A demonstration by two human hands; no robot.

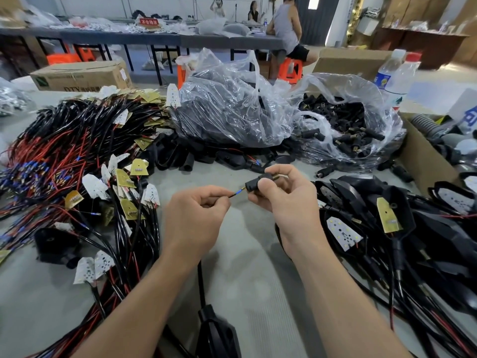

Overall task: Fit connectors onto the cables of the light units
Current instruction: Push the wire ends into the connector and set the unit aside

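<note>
My left hand [198, 215] pinches the end of a black cable [233, 194] with a blue and gold terminal at its tip. My right hand [286, 197] grips a black connector [254, 184] that has a brass threaded end sticking up. The cable tip points into the connector's open end, just touching it. The cable runs down under my left wrist to a black light housing [219, 332] at the bottom edge.
A heap of wired LED boards with red and black cables [77, 164] fills the left. Finished black light units [402, 228] pile up on the right. Clear bags hold black housings [232, 109] and connectors [351, 130]. A cardboard box [423, 161] and bottles [397, 78] stand far right.
</note>
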